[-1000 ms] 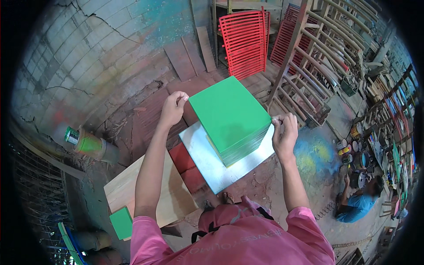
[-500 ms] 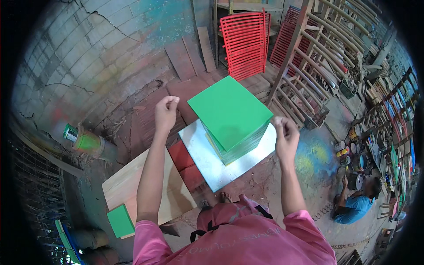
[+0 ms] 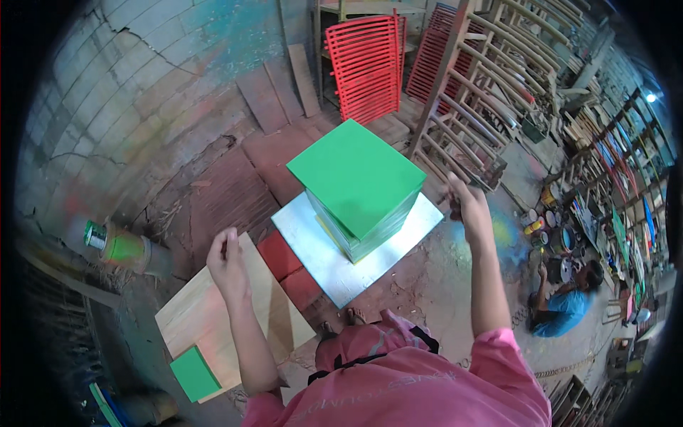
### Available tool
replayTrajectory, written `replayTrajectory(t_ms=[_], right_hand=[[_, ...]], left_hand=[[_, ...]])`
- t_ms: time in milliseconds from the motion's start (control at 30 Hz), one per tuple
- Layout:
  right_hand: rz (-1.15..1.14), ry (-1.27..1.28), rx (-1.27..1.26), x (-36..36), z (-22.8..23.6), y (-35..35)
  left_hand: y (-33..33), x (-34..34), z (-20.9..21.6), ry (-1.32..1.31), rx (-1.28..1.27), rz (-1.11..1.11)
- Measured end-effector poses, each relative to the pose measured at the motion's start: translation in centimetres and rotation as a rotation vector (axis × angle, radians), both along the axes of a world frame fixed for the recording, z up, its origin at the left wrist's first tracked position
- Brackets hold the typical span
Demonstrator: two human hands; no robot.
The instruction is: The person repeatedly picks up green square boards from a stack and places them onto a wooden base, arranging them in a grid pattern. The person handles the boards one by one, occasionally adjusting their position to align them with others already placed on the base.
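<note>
Left hand [image 3: 229, 269] moved near-left, loosely curled, empty; right hand [image 3: 468, 203] now farther from green panel stack [image 3: 356, 178], mid-scene on white board [image 3: 333, 285]; its grip unclear. Panels likely stiff, smooth; grasp opposite edges.

Green-topped panel stack [image 3: 356, 186] (edges uneven) on a white board [image 3: 321, 265].

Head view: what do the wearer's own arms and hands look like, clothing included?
Both the left hand and the right hand are bare, with no gloves; no watch or bracelet shows at either wrist. The forearms are uncovered too. A short pink left sleeve and a matching right sleeve cover the upper arms. The right fingertips are too dark to make out.
</note>
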State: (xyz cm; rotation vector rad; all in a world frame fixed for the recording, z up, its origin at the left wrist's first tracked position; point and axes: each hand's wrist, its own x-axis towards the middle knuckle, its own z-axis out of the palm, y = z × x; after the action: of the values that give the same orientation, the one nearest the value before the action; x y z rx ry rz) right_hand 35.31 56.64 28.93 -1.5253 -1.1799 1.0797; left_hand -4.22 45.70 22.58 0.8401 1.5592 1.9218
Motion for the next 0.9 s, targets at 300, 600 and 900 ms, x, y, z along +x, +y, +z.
replayTrajectory(t_ms=[300, 600, 900], right_hand=[[0.257, -0.155, -0.259, -0.5, 1.5, 6.3], [0.304, -0.143, -0.300, -0.7, 0.7, 7.6], [0.329, -0.210, -0.164, -1.4, 3.1, 8.4]], left_hand=[[-4.8, 0.0, -3.4, -0.171, 0.014, -0.003], [-8.2, -2.2, -6.2, -0.194, -0.047, 0.080], [-9.0, -1.0, -6.8, -0.229, -0.016, 0.076]])
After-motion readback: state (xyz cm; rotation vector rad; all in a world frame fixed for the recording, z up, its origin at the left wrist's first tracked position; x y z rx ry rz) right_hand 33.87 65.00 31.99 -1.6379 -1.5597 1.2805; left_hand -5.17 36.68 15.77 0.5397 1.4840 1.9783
